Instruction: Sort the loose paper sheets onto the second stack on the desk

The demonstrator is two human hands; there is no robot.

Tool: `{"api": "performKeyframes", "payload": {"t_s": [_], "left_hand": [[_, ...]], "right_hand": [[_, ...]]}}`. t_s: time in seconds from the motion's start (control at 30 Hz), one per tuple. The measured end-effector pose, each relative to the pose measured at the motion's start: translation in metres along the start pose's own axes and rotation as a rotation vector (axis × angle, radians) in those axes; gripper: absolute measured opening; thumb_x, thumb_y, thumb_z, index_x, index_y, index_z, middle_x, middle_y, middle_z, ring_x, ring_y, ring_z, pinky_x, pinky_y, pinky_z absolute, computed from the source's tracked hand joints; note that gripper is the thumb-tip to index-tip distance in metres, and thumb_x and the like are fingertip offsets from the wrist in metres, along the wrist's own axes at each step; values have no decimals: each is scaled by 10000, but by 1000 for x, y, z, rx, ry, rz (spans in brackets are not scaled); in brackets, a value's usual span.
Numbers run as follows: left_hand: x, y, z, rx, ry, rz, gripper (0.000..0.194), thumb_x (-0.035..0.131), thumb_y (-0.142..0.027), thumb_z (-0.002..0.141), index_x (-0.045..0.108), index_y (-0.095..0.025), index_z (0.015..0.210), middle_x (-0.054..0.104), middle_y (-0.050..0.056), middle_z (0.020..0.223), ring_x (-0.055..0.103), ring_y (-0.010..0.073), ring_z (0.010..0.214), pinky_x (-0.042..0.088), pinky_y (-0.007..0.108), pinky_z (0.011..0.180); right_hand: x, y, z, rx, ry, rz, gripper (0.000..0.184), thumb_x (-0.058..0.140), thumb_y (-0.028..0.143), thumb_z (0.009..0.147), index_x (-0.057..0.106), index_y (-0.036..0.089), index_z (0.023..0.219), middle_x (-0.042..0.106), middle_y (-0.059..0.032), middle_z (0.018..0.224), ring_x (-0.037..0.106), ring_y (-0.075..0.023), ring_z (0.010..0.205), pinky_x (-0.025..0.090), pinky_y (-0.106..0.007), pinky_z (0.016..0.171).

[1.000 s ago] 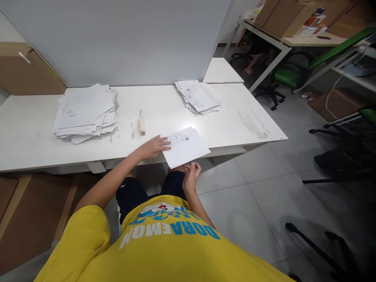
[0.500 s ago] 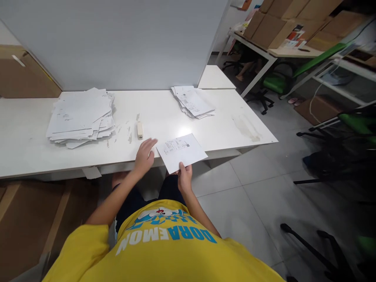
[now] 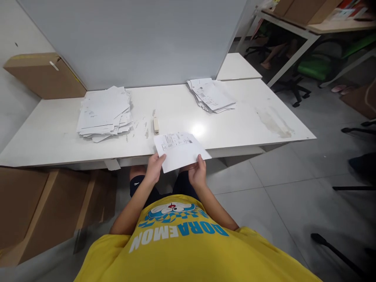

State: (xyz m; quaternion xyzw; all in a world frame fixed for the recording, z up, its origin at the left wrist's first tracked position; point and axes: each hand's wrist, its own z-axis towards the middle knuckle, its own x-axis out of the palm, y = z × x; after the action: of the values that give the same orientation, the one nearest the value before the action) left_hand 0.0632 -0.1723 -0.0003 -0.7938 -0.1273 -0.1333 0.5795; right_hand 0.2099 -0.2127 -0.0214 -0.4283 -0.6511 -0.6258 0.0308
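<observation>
Between my two hands is a printed sheet of paper [image 3: 179,152], held over the front edge of the white desk [image 3: 235,129]. My left hand [image 3: 154,167] is closed on its left side, thumb on top. At the near right edge, my right hand [image 3: 197,171] pinches the sheet with the thumb above and the fingers beneath, partly hidden. Whether more than one sheet is in my hands, I cannot tell. Just beyond the paper lies a small cream stapler [image 3: 156,126].
A thick, uneven paper stack [image 3: 102,109] sits at the left, a smaller stack [image 3: 213,96] at the back right. A grey panel [image 3: 141,43] rises behind the desk. Cardboard boxes [image 3: 58,203] stand below left. A person's leg [image 3: 272,56] shows under the far table.
My left hand lifted off the paper, then took hold of its left side. My right hand moved up from below the sheet and gripped its near edge. The view shifted.
</observation>
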Motion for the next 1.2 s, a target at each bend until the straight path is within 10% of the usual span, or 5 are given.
{"api": "performKeyframes", "payload": {"t_s": [0.5, 0.87, 1.07, 1.2], "left_hand": [[-50, -34, 50, -194, 39, 394, 392, 871, -374, 547, 738, -126, 821, 770, 116, 859, 713, 309, 936, 560, 367, 818], [-50, -44, 78, -130, 15, 561, 406, 798, -407, 681, 688, -119, 945, 699, 56, 713, 672, 212, 684, 507, 293, 622], [-54, -58, 98, 490, -178, 1113, 348, 574, -336, 885, 628, -184, 1193, 723, 137, 1052, 697, 269, 924, 529, 414, 895], [-49, -63, 124, 856, 195, 1291, 418, 433, -308, 952, 590, -168, 1313, 548, 134, 1445, 474, 273, 1377, 339, 466, 1176]], "right_hand": [[-28, 54, 102, 371, 388, -503, 276, 806, 323, 662, 703, 177, 872, 732, -59, 830, 679, -191, 790, 556, -286, 696], [-11, 48, 135, 112, 393, -857, 256, 707, 310, 729, 673, 168, 939, 621, -9, 663, 597, -167, 686, 485, -257, 609], [-7, 49, 146, 89, 401, -863, 219, 718, 288, 712, 669, 178, 895, 613, 1, 648, 569, -155, 646, 470, -263, 627], [-8, 48, 148, 118, 398, -825, 223, 721, 288, 695, 672, 185, 886, 622, 7, 656, 569, -152, 632, 471, -275, 647]]}}
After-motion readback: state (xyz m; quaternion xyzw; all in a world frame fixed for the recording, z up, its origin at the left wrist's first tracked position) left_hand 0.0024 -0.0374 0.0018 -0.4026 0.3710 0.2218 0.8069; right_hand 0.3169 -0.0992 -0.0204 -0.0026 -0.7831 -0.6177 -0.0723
